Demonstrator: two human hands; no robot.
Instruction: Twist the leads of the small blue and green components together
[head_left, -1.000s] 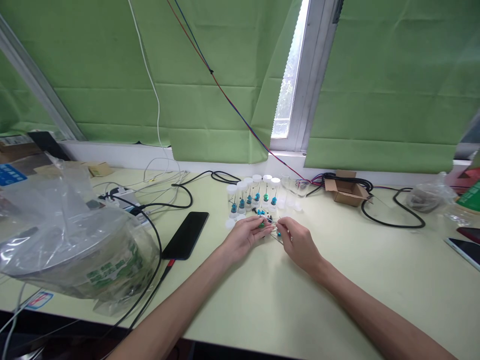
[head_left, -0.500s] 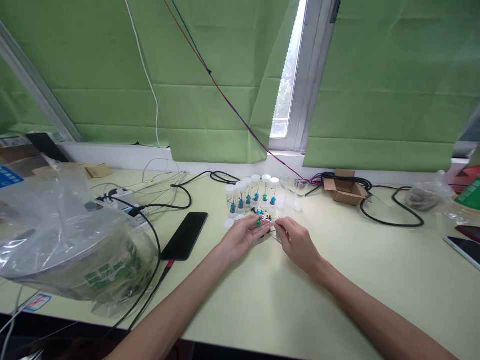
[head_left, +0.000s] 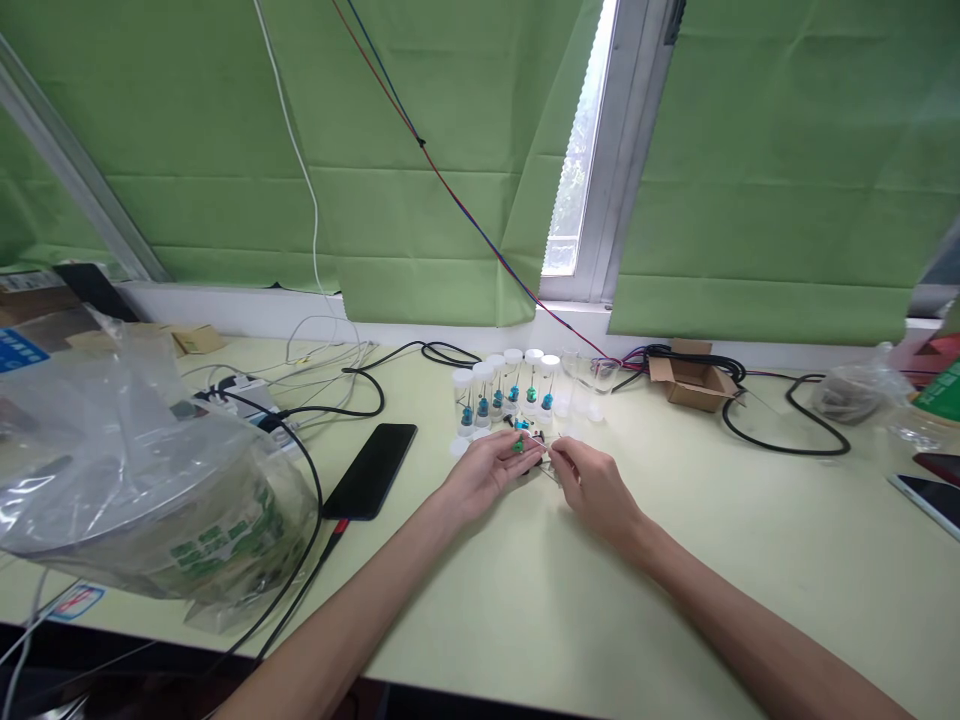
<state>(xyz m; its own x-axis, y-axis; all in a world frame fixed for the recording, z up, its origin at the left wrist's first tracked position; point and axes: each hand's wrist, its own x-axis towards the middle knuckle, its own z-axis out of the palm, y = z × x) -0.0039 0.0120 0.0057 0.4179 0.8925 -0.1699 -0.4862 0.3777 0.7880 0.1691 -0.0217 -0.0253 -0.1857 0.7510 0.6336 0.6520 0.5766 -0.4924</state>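
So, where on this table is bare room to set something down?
Free: right of the right hand, in front of the cardboard box; also, smaller, between the forearms. Crowded: around the vials, and on the left, with plastic bag, black phone and cables.

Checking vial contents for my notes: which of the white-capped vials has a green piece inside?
The vial second from the right among the capped ones; its piece is green, while the other five hold blue.
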